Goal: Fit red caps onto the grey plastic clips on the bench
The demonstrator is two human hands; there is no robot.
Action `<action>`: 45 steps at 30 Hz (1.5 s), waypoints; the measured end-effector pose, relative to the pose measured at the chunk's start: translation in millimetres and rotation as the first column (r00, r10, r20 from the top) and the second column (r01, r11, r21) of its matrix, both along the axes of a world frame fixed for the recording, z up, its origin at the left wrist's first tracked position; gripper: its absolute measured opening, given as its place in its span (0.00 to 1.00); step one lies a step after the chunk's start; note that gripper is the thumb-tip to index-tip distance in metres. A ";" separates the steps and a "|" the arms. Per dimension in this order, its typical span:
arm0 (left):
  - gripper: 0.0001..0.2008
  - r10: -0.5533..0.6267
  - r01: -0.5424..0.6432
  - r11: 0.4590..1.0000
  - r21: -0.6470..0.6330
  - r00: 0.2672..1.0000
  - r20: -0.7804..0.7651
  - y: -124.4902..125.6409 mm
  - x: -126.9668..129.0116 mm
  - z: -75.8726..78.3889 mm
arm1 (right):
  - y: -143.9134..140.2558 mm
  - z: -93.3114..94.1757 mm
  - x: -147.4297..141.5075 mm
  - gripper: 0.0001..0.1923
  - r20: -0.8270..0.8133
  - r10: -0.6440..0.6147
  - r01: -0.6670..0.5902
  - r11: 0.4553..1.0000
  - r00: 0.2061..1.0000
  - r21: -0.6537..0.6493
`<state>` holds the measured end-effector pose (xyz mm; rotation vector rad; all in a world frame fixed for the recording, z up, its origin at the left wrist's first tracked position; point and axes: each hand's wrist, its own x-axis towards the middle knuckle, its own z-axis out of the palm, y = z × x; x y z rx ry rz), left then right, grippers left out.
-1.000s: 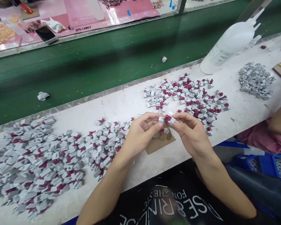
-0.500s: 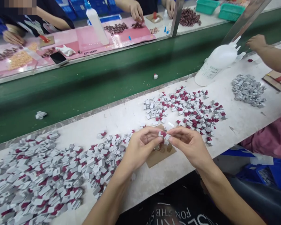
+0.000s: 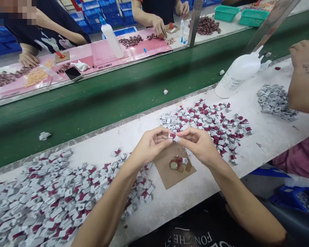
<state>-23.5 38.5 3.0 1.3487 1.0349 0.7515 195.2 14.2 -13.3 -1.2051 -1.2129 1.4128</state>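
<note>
A small grey-and-maroon plastic piece [image 3: 173, 136] is pinched between the fingertips of both my hands, above the table. My left hand [image 3: 152, 142] grips its left end, and my right hand [image 3: 196, 142] its right end. Below them lies a brown cardboard square [image 3: 167, 180]. On the card sit a bottle cap [image 3: 173, 165], smears of brownish glue, and another grey-and-maroon piece [image 3: 182, 160]. A loose pile of such pieces [image 3: 203, 118] spreads behind my right hand. A larger pile of grey-and-maroon pieces [image 3: 46, 199] covers the table on the left, partly behind my left forearm.
Beyond the table edge runs a green conveyor belt [image 3: 105, 103] with a few stray pieces. A big white squeeze bottle [image 3: 237, 73] stands at its near edge. Grey parts [image 3: 275, 101] lie by a co-worker's arm [image 3: 302, 75] at right. Other people work across the belt.
My hands, still holding the piece, have moved slightly left and away from me. The bottle cap and the piece on the card now show uncovered. The co-worker's arm at right has shifted.
</note>
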 end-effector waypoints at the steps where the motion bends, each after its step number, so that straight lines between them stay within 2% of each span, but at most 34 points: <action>1: 0.13 -0.003 0.003 1.000 0.000 1.000 -0.013 10.5 -3.5 -1.0 | 11.2 -1.0 -2.0 0.12 0.026 0.028 -0.029 0.999 0.999 0.022; 3: 0.14 0.055 -0.055 0.998 -0.006 0.998 -0.034 33.1 -10.2 -3.9 | 37.3 -1.9 -5.9 0.13 0.126 0.089 -0.095 0.995 0.988 0.042; 5: 0.13 0.201 -0.203 0.979 -0.010 0.975 -0.093 55.6 -17.4 -8.0 | 68.9 -1.1 -11.6 0.14 0.329 0.085 -0.107 0.993 0.940 0.050; 7: 0.11 0.342 -0.347 0.938 0.003 0.923 -0.174 75.7 -25.7 -12.4 | 105.6 0.9 -22.1 0.10 0.575 -0.021 -0.044 0.994 0.818 0.098; 8: 0.10 0.388 -0.394 0.919 0.013 0.898 -0.208 84.0 -30.2 -14.5 | 125.1 1.7 -29.9 0.09 0.642 -0.069 -0.013 0.992 0.764 0.123; 10: 0.09 0.434 -0.441 0.897 0.028 0.865 -0.252 96.8 -39.3 -18.0 | 163.7 2.1 -50.0 0.10 0.694 -0.105 0.008 0.990 0.712 0.142; 13: 0.11 0.486 -0.499 0.866 0.042 0.818 -0.309 108.9 -50.3 -22.4 | 210.7 -2.2 -83.5 0.10 0.742 -0.090 -0.007 0.992 0.665 0.127; 16: 0.13 0.527 -0.546 0.836 0.058 0.767 -0.366 120.1 -58.2 -27.4 | 234.8 -8.6 -103.0 0.10 0.756 -0.043 -0.041 0.995 0.653 0.092; 18: 0.14 0.557 -0.580 0.811 0.079 0.723 -0.408 129.6 -64.2 -31.5 | 236.9 -10.3 -100.6 0.10 0.746 -0.025 -0.063 0.994 0.665 0.090; 21: 0.15 0.605 -0.630 0.766 0.130 0.637 -0.479 144.2 -77.3 -36.6 | 218.8 -7.0 -72.9 0.10 0.709 -0.038 -0.070 0.990 0.705 0.123; 23: 0.17 0.619 -0.647 0.745 0.162 0.581 -0.529 151.7 -88.3 -38.1 | 191.4 -3.6 -43.2 0.12 0.663 -0.035 -0.064 0.990 0.747 0.124; 24: 0.18 0.618 -0.647 0.742 0.175 0.558 -0.554 154.5 -93.9 -38.1 | 173.2 -2.4 -27.0 0.12 0.625 -0.022 -0.064 0.991 0.780 0.114; 26: 0.17 0.603 -0.634 0.747 0.198 0.522 -0.603 158.0 -103.7 -37.0 | 130.9 -2.4 4.2 0.10 0.424 0.001 -0.044 0.995 0.906 0.092; 28: 0.14 0.591 -0.610 0.757 0.235 0.485 -0.644 157.8 -108.5 -34.9 | 86.6 -5.6 30.1 0.09 0.337 0.001 -0.009 1.000 0.941 0.023; 30: 0.12 0.601 -0.574 0.760 0.304 0.444 -0.664 152.9 -104.6 -33.6 | 47.5 -11.0 48.1 0.14 0.300 -0.019 0.037 0.998 0.954 -0.054; 31: 0.14 0.613 -0.552 0.760 0.344 0.430 -0.664 148.5 -98.8 -33.6 | 31.4 -14.0 54.0 0.17 0.267 -0.030 0.053 0.995 0.963 -0.079; 32: 0.17 0.611 -0.506 0.774 0.381 0.438 -0.659 143.2 -90.6 -34.3 | 17.9 -16.9 58.0 0.19 0.236 -0.048 0.071 0.993 0.971 -0.091; 33: 0.21 0.577 -0.418 0.813 0.405 0.485 -0.658 137.3 -80.7 -35.8 | 6.8 -19.5 60.4 0.20 0.214 -0.069 0.091 0.992 0.974 -0.093; 35: 0.23 0.407 -0.156 0.901 0.405 0.627 -0.664 125.3 -58.2 -40.2 | -9.5 -23.1 61.4 0.22 0.186 -0.134 0.150 0.986 0.973 -0.075; 37: 0.20 0.205 0.078 0.926 0.370 0.718 -0.665 115.9 -37.7 -45.7 | -20.3 -24.3 59.4 0.22 0.167 -0.187 0.200 0.978 0.968 -0.060; 38: 0.17 0.149 0.132 0.925 0.356 0.736 -0.660 112.9 -29.6 -48.4 | -24.4 -24.1 57.8 0.23 0.150 -0.199 0.210 0.976 0.968 -0.064; 42: 0.07 0.161 0.088 0.936 0.341 0.756 -0.635 110.5 -14.0 -55.0 | -35.4 -22.8 51.3 0.19 0.045 -0.190 0.194 0.975 0.981 -0.111; 45: 0.07 0.190 0.038 0.942 0.333 0.757 -0.625 109.4 -13.0 -51.9 | -40.6 -23.9 47.9 0.17 0.003 -0.205 0.203 0.971 0.979 -0.127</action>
